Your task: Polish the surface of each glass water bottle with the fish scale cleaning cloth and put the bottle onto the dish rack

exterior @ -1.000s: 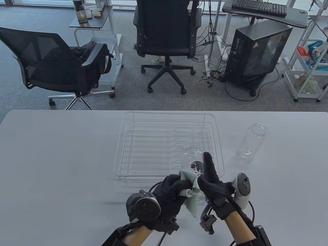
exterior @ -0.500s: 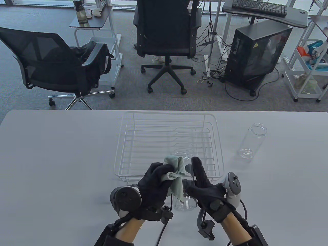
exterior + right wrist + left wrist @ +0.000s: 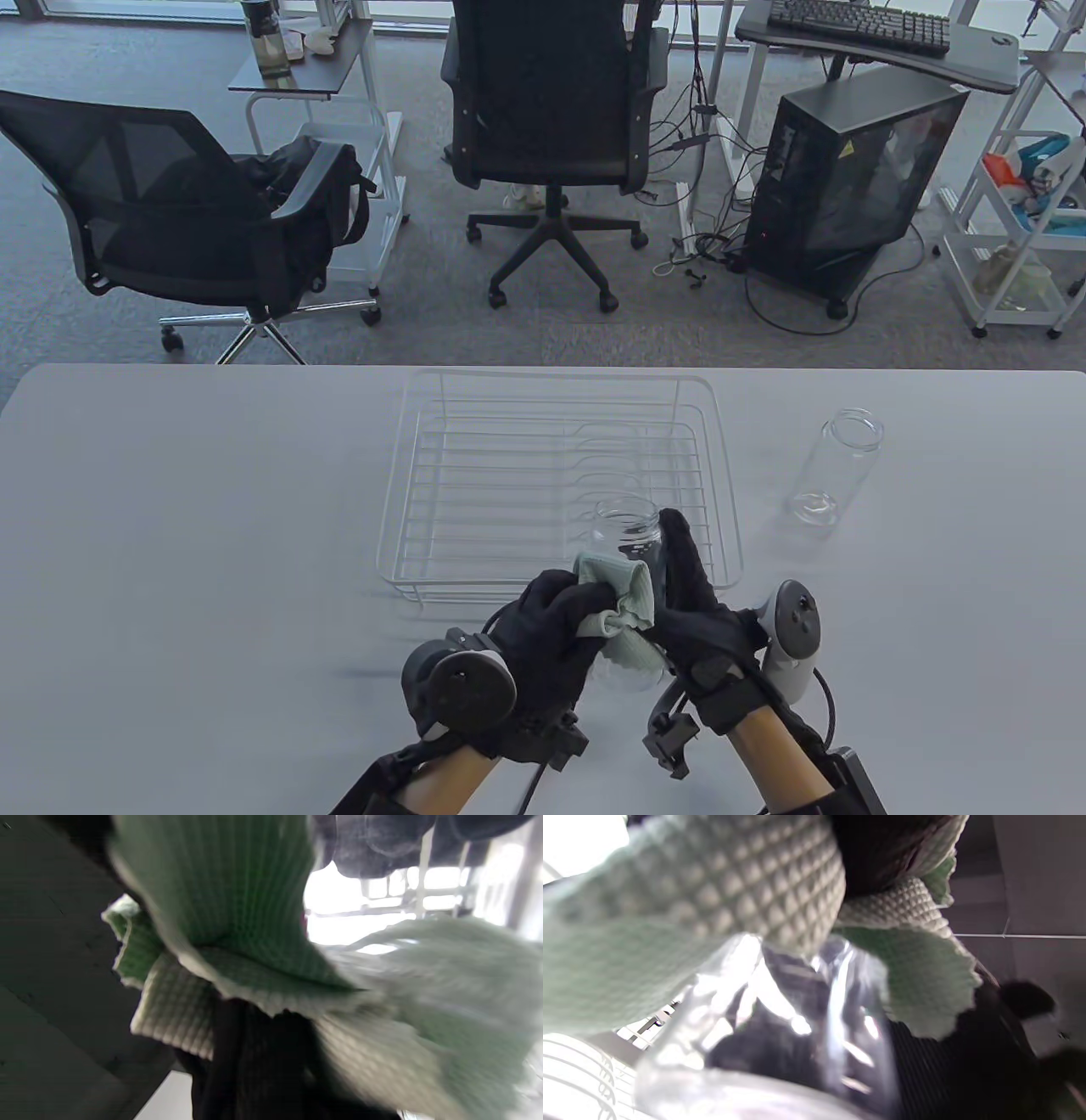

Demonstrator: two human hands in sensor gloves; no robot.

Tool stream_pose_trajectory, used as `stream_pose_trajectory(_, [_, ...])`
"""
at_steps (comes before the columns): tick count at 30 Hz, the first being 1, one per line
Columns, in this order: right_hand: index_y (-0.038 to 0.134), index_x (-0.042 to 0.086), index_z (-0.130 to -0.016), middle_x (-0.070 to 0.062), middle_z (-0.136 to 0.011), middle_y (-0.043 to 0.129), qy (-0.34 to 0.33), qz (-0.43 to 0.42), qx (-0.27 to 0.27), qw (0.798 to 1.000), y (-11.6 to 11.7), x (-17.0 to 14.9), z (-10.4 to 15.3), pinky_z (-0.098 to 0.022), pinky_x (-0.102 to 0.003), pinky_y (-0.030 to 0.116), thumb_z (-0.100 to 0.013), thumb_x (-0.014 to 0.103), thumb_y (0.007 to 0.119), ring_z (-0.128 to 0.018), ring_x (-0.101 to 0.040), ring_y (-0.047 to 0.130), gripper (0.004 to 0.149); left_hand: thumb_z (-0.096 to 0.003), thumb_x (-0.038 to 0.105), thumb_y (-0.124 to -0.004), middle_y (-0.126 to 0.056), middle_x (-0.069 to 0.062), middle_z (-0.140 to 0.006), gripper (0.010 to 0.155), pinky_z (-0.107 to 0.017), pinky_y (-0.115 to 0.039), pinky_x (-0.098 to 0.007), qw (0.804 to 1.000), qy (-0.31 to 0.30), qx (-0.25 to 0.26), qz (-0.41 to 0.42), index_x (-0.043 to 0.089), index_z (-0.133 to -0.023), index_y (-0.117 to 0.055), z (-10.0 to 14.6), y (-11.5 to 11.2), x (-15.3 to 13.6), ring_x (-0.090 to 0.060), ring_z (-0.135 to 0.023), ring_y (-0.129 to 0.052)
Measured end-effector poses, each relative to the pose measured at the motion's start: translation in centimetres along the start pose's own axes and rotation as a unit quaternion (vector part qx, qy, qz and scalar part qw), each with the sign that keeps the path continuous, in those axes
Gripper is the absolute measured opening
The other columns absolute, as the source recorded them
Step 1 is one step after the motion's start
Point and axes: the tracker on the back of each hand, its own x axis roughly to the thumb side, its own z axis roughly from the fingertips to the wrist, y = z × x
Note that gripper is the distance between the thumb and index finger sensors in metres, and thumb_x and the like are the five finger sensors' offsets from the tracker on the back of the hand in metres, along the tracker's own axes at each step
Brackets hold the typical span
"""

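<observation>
A clear glass bottle is held upright above the table's near edge, mouth up. My right hand grips its right side, index finger stretched up along the glass. My left hand clutches a bunched pale green fish scale cloth and presses it against the bottle's left side. The left wrist view shows the cloth lying over the glass close up; in the right wrist view the cloth fills most of the frame. A second glass bottle stands upright on the table to the right. The white wire dish rack holds nothing.
The rack sits mid-table just beyond my hands. Past the grey table's far edge are two black office chairs, a computer tower and a white trolley.
Both hands with bottle and cloth swung left and back right. The cloth slid up the bottle, then down towards its middle.
</observation>
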Motion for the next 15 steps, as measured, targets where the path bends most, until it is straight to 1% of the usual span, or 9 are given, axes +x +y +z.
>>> stream_pose_trajectory(2, [0.024,0.028,-0.112,-0.008,-0.115,0.042,0.001,0.013,0.011,1.0,-0.5,0.1,-0.1,-0.055,-0.071,0.056,-0.052,0.052,0.085,-0.093,-0.057,0.053,0.089,-0.0572,0.035,-0.08,-0.075,-0.013,-0.088,0.041,-0.053,-0.081,-0.051,1.0,-0.003,-0.002,0.01,0.033,-0.096,-0.067,0.2,-0.5,0.2,-0.032,-0.066,-0.091])
stream_pose_trajectory(4, [0.024,0.026,-0.112,-0.008,-0.115,0.043,0.009,-0.006,0.001,1.0,-0.6,0.1,0.0,-0.055,-0.07,0.056,-0.052,0.053,0.085,-0.092,-0.055,0.055,0.09,-0.0574,0.034,-0.08,-0.074,-0.013,-0.089,0.041,-0.053,-0.081,-0.051,1.0,-0.007,-0.004,0.007,0.034,-0.096,-0.067,0.2,-0.7,0.4,-0.032,-0.067,-0.09])
stream_pose_trajectory(5, [0.024,0.022,-0.113,-0.008,-0.114,0.043,0.014,-0.003,-0.001,1.0,-0.6,0.0,0.1,-0.054,-0.068,0.058,-0.051,0.055,0.084,-0.09,-0.054,0.058,0.092,-0.0574,0.035,-0.08,-0.075,-0.013,-0.088,0.041,-0.053,-0.081,-0.051,1.0,-0.008,-0.002,0.005,0.033,-0.096,-0.067,0.1,-0.6,0.5,-0.032,-0.066,-0.09])
stream_pose_trajectory(8, [0.022,0.01,-0.112,-0.012,-0.114,0.04,0.017,-0.014,0.029,0.999,-0.3,0.0,0.0,-0.054,-0.065,0.06,-0.053,0.058,0.078,-0.089,-0.05,0.06,0.094,-0.0575,0.036,-0.079,-0.075,-0.011,-0.087,0.041,-0.054,-0.08,-0.051,1.0,-0.004,0.014,0.023,0.035,-0.096,-0.066,-0.1,-0.2,0.5,-0.03,-0.066,-0.09])
stream_pose_trajectory(10, [0.025,0.01,-0.112,-0.015,-0.114,0.042,0.009,-0.026,0.041,0.999,-0.1,0.0,-0.1,-0.054,-0.062,0.061,-0.055,0.06,0.072,-0.088,-0.049,0.062,0.089,-0.0575,0.036,-0.078,-0.075,-0.011,-0.088,0.041,-0.054,-0.08,-0.051,0.999,0.002,0.03,0.04,0.035,-0.097,-0.065,-0.2,0.4,0.4,-0.031,-0.067,-0.089])
stream_pose_trajectory(11, [0.026,0.01,-0.113,-0.017,-0.113,0.044,0.011,-0.036,0.053,0.998,0.0,-0.1,-0.2,-0.055,-0.061,0.061,-0.057,0.06,0.069,-0.088,-0.048,0.062,0.087,-0.0576,0.037,-0.078,-0.075,-0.011,-0.088,0.041,-0.054,-0.08,-0.051,0.998,0.006,0.036,0.049,0.036,-0.097,-0.065,-0.3,0.7,0.3,-0.03,-0.067,-0.089])
stream_pose_trajectory(13, [0.021,0.012,-0.113,-0.023,-0.112,0.045,0.032,-0.077,0.115,0.99,0.6,-0.5,-0.2,-0.056,-0.058,0.059,-0.058,0.058,0.069,-0.088,-0.049,0.059,0.087,-0.058,0.036,-0.076,-0.074,-0.011,-0.089,0.041,-0.055,-0.079,-0.051,0.994,0.029,0.062,0.082,0.036,-0.097,-0.063,-0.4,1.6,-0.2,-0.031,-0.068,-0.088])
stream_pose_trajectory(14, [0.018,0.013,-0.113,-0.025,-0.112,0.044,0.037,-0.087,0.134,0.986,0.8,-0.6,-0.1,-0.057,-0.058,0.058,-0.058,0.058,0.068,-0.088,-0.049,0.057,0.087,-0.0581,0.036,-0.076,-0.074,-0.011,-0.089,0.041,-0.055,-0.079,-0.052,0.993,0.035,0.07,0.092,0.036,-0.097,-0.063,-0.5,1.9,-0.3,-0.031,-0.068,-0.088])
stream_pose_trajectory(15, [0.014,0.016,-0.113,-0.025,-0.113,0.041,0.049,-0.101,0.165,0.98,1.1,-0.9,0.0,-0.058,-0.059,0.055,-0.059,0.057,0.069,-0.09,-0.051,0.053,0.087,-0.058,0.036,-0.076,-0.074,-0.011,-0.089,0.041,-0.056,-0.079,-0.052,0.991,0.042,0.077,0.101,0.036,-0.097,-0.063,-0.5,2.3,-0.6,-0.031,-0.068,-0.088])
